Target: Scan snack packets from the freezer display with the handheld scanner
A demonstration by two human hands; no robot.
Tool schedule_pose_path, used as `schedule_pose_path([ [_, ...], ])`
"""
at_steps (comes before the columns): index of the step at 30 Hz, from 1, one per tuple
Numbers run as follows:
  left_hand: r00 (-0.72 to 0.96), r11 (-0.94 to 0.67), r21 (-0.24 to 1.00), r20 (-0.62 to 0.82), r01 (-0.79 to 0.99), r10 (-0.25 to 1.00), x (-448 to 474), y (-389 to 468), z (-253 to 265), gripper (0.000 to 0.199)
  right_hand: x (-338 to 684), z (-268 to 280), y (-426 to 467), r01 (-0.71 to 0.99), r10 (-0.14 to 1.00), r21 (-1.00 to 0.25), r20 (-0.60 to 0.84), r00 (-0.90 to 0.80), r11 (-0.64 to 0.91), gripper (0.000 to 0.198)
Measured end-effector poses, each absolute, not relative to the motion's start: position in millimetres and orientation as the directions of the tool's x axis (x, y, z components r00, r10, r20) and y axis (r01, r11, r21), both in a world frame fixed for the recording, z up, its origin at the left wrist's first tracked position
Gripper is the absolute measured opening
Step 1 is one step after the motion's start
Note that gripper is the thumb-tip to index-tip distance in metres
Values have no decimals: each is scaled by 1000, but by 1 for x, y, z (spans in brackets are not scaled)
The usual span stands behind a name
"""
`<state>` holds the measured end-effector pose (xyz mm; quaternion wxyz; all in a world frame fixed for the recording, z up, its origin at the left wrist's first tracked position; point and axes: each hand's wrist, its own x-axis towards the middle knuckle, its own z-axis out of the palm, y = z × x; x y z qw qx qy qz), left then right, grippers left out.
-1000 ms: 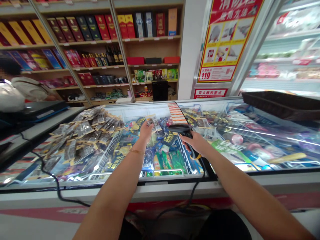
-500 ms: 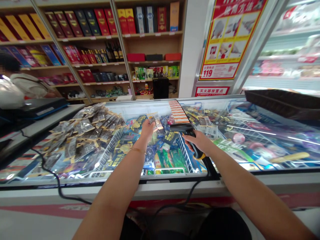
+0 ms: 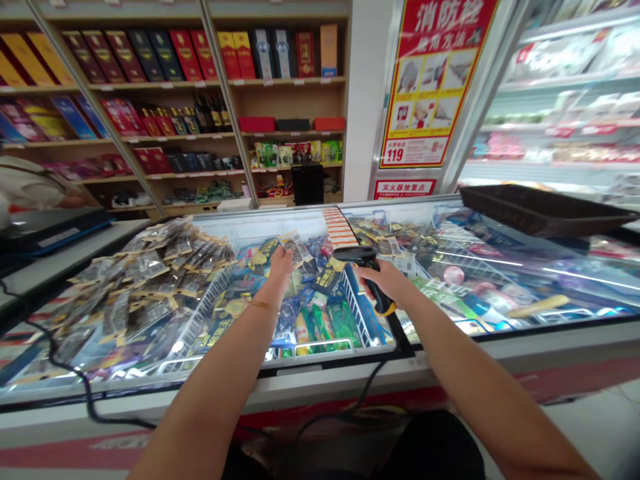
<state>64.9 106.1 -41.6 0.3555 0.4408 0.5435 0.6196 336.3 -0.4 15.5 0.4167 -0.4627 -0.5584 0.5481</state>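
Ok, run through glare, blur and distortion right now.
Head view: white glare streaks cross the chest freezer's glass lid; head view: refrigerated shelves look smeared, and the packet in the left hand is too soft to read; head view: the wooden shelving skews at left.

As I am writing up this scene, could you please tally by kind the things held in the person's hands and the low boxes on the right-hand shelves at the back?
Packet in the left hand: 1
Scanner in the right hand: 1
Low boxes (red box, dark box, orange-red box): 3
Total: 5
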Motion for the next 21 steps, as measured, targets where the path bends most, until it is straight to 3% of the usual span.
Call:
schedule_pose_path([
  [4,-282,-45,998,33,-39,959,101,123,-30,16,382,25,-2,57,997,-997,-46,-58,-43,34],
  [10,-36,81,989,-86,-126,996,210,143,-24,15,470,36,-14,73,966,-992,-80,247,-101,33],
  [15,108,132,975,-114,-178,988,306,152,-26,23,506,36,-24,51,952,-996,-52,303,-71,33],
  [21,135,93,965,-61,-246,989,347,164,-30,20,504,34,-28,39,961,-998,-46,271,-58,33],
])
